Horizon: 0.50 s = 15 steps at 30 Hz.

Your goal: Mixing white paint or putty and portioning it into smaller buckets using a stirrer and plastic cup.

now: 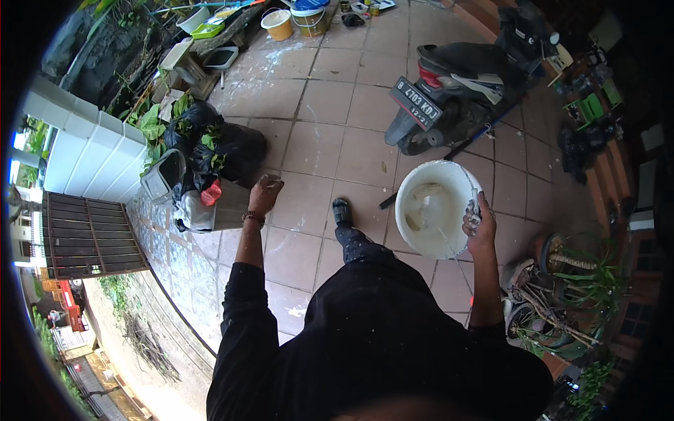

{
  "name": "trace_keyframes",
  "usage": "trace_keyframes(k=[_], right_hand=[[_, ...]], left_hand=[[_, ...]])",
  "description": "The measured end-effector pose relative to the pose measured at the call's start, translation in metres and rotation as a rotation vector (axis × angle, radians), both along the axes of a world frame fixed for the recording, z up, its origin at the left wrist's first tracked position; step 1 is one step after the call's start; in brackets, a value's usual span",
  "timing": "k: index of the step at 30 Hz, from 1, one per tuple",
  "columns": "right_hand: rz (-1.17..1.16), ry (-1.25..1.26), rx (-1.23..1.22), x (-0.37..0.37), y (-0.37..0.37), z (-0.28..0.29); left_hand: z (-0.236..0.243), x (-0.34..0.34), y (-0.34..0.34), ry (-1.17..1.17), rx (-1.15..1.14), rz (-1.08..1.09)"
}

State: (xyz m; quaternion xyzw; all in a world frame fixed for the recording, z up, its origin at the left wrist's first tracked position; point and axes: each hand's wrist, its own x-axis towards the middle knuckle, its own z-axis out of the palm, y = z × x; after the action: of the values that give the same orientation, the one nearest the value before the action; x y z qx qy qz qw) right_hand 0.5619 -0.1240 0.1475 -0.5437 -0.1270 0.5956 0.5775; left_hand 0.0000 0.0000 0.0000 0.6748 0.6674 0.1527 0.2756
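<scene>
My right hand [479, 223], smeared with white, is closed on the right rim of a large white bucket [406, 228]. The bucket hangs at my right side with its mouth toward me, and whitish residue coats its inside. A thin wire or cord runs past its near edge. My left hand [262, 196] is out to the left with its fingers curled and pale smears on them. Whether it holds anything small cannot be made out. Closest to it is a grey bin [232, 208] with a red wrapper [210, 193] and black plastic bags [239, 151] about it.
A parked motorbike [463, 77] stands ahead right on the tiled floor [309, 147]. A dark bar [388, 201] lies beyond the bucket. Paint pails [278, 26] stand far ahead. Potted plants [554, 256] are at right, and a white pillar [91, 151] and metal gate [95, 235] at left.
</scene>
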Motion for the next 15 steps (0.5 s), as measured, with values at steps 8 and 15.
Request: trace_keyframes(k=[8,15], right_hand=[[-0.014,0.014,-0.128,-0.164,0.234,-0.006],[-0.083,0.095,-0.077,-0.265,0.384,-0.005]], left_hand=[[-0.124,-0.167,-0.076,0.404,-0.378,-0.371],[-0.157,-0.26,-0.023,0.612,-0.487,-0.421]])
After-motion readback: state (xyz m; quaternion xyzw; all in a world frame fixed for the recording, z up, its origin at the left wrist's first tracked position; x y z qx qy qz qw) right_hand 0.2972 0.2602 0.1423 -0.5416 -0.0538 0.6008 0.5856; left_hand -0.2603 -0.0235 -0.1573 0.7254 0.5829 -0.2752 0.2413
